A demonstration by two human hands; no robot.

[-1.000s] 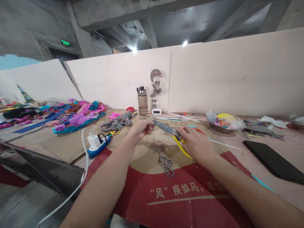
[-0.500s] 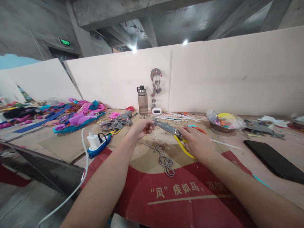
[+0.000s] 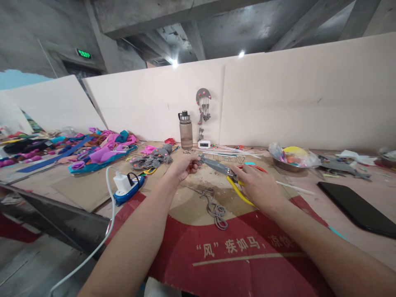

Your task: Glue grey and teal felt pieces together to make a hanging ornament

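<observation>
My left hand (image 3: 185, 166) pinches the near end of a long grey felt strip (image 3: 216, 165) held above the cardboard mat (image 3: 192, 202). My right hand (image 3: 258, 185) grips yellow-handled pliers (image 3: 235, 186), whose jaws meet the other end of the strip. Below the strip, a tangle of grey cord (image 3: 215, 208) lies on the mat.
A water bottle (image 3: 185, 130), a small white clock (image 3: 203, 144) and a grey hanging ornament (image 3: 202, 111) stand by the white back board. A blue power strip with charger (image 3: 127, 186) lies left, coloured fabric scraps (image 3: 102, 152) farther left, a metal bowl (image 3: 291, 160) and a black tablet (image 3: 359, 208) right.
Both hands and the grey strip have drifted very slightly upward; the grips are unchanged.
</observation>
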